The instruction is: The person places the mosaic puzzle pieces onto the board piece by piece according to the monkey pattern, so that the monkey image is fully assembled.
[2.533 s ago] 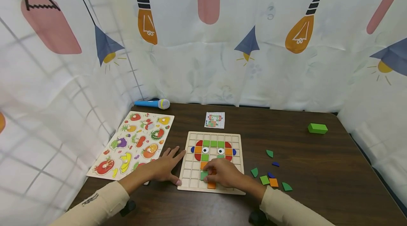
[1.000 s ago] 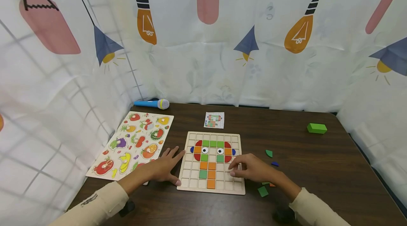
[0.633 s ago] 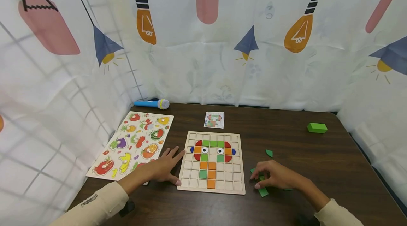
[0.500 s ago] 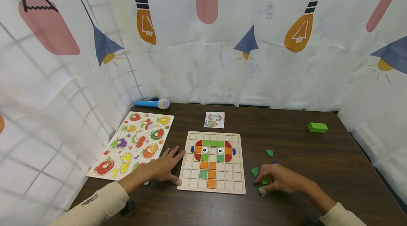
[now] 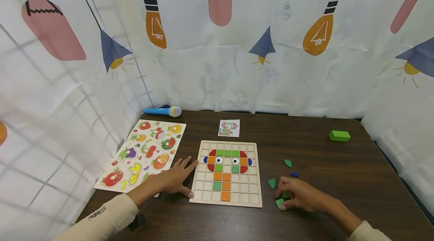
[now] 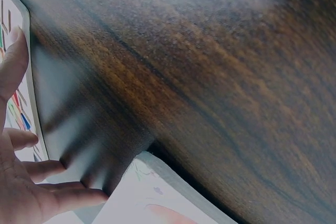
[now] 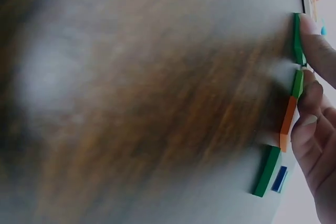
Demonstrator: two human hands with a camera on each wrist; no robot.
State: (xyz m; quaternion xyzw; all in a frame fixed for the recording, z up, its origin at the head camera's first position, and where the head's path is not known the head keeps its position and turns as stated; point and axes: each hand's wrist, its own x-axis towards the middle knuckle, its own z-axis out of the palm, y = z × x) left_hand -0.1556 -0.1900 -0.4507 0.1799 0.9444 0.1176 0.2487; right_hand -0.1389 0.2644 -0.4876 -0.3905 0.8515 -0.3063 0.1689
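A wooden grid board (image 5: 207, 145) bears a pattern of red, orange, green and blue pieces with two eyes. Along its lower left edge my left hand (image 5: 178, 179) rests with fingers spread, the thumb at the board's corner. To the right of the board, my right hand (image 5: 300, 194) bends over loose pieces. Its thumb and forefinger pinch a dark green square tile (image 5: 279, 203) lying on the table. Under that hand a lighter green tile (image 5: 286, 194) partly shows, and an orange tile (image 7: 287, 116) appears beside it in the right wrist view.
Green quarter pieces (image 5: 271, 183) and a blue piece (image 5: 294, 174) lie near the right hand. A fruit puzzle board (image 5: 142, 154) stands left. Behind the grid board are a pattern card (image 5: 229, 128), a blue toy microphone (image 5: 162, 111) and, far right, a green block (image 5: 339, 136).
My right hand has moved right, off the grid board, to the loose pieces. The dark green square tile has come to lie beside the board. My left hand has stayed put.
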